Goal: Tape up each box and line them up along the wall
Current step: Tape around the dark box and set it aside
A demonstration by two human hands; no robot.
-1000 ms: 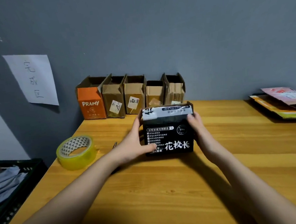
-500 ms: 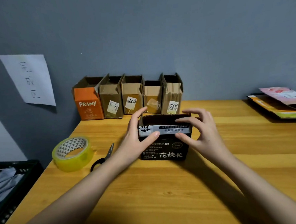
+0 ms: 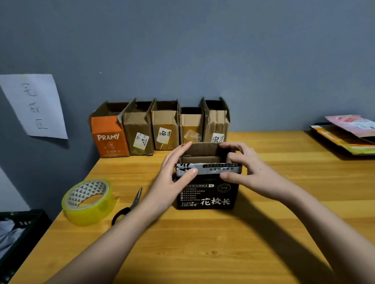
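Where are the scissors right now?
In the head view the scissors lie flat on the wooden table, left of centre, between the tape roll and the left hand at the black box.

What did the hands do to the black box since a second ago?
The black box was tipped upright, so its open top now faces up. The left hand and right hand shifted from its sides to its top flaps, which they now hold. The tape roll, scissors and five boxes along the wall stayed put.
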